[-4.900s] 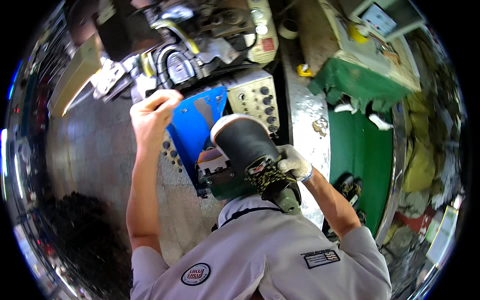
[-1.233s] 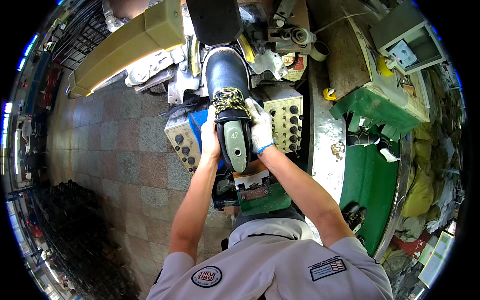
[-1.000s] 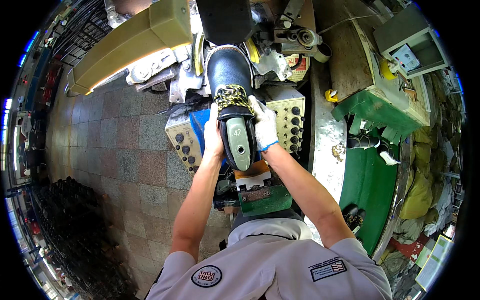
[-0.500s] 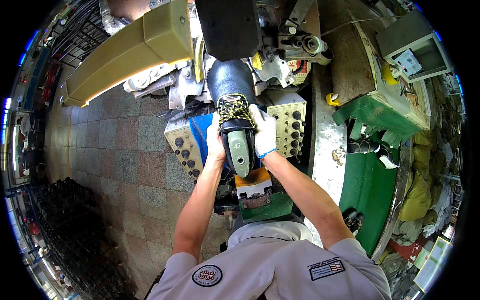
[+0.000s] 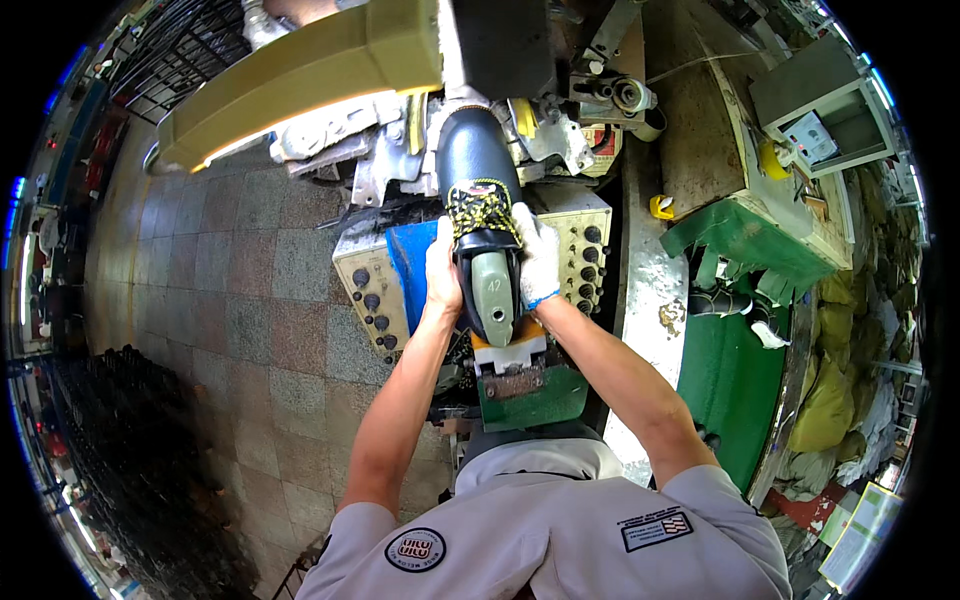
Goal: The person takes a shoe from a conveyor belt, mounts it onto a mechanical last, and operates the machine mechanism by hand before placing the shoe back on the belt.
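A black leather shoe upper (image 5: 473, 150) with yellow-and-black laces is stretched over a green shoe last (image 5: 492, 285). Its toe points away from me, in among the metal parts of a machine (image 5: 385, 160). My bare left hand (image 5: 443, 268) grips the left side near the heel opening. On the opposite side, my right hand (image 5: 538, 255), in a white glove with a blue cuff, closes around the upper. Both hands' fingertips are partly hidden against the shoe. A dark block (image 5: 500, 50) hangs just beyond the toe.
A tan curved machine arm (image 5: 300, 80) reaches over the left. Knobbed control boxes (image 5: 370, 295) (image 5: 585, 260) flank the shoe. Below the heel is a green metal plate (image 5: 533, 398). To the right are a green conveyor surface (image 5: 735, 385) and a wooden bench (image 5: 700, 140); dark racks (image 5: 140, 450) stand lower left.
Both hands and the shoe have shifted slightly away from me and to the right, the grip unchanged. The tan arm and dark block appear further right and higher in view.
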The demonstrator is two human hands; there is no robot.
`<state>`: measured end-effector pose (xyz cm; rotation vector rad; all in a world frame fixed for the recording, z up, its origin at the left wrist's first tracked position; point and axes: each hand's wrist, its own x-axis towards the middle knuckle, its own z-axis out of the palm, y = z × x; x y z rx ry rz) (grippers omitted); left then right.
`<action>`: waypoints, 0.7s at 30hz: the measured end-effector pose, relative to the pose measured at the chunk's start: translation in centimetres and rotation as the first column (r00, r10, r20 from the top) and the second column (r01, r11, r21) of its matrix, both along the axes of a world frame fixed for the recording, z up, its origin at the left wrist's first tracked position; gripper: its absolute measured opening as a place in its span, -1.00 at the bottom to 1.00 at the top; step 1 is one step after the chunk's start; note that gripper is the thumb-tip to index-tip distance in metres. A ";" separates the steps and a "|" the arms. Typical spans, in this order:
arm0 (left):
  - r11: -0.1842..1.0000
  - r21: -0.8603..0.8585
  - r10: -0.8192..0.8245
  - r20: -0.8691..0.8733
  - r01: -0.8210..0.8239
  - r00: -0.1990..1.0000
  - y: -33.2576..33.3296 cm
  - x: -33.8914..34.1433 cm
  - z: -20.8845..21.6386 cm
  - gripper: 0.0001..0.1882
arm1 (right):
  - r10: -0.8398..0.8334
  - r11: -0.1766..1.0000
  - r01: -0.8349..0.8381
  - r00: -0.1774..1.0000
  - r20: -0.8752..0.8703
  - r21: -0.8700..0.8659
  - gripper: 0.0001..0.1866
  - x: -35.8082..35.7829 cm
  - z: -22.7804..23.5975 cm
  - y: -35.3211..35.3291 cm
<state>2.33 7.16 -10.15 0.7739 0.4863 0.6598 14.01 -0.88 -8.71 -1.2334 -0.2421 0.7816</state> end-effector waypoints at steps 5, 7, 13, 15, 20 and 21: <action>0.859 0.511 0.375 -0.654 0.018 0.658 -3.7 -7.6 -7.0 -0.30 | 0.045 0.993 -0.052 0.996 -0.076 -0.103 -0.51 2.7 -0.7 -6.2; 0.759 0.596 0.442 -0.768 0.263 0.464 -8.7 -12.1 -11.5 -0.10 | -0.010 1.000 0.009 0.987 -0.159 -0.008 -0.41 3.8 -0.5 -11.5; 0.547 0.539 0.448 -0.835 0.640 0.320 -14.1 -14.3 -17.0 0.16 | -0.227 0.912 0.165 0.966 -0.127 -0.377 -0.31 4.8 -2.5 -22.1; 0.500 0.591 0.460 -0.800 0.633 0.384 -13.5 -14.4 -16.8 0.08 | -0.211 0.910 0.151 0.970 -0.120 -0.386 -0.31 4.4 -3.2 -22.8; 0.599 0.469 0.338 -0.883 0.649 0.325 -11.9 -13.7 -14.7 -0.14 | -0.111 0.954 0.074 0.987 -0.115 -0.289 -0.30 4.1 -3.2 -21.0; 0.680 0.362 0.241 -0.931 0.638 0.272 -11.3 -13.1 -11.5 -0.15 | -0.080 0.958 0.046 0.991 -0.111 -0.283 -0.33 4.1 -1.9 -20.1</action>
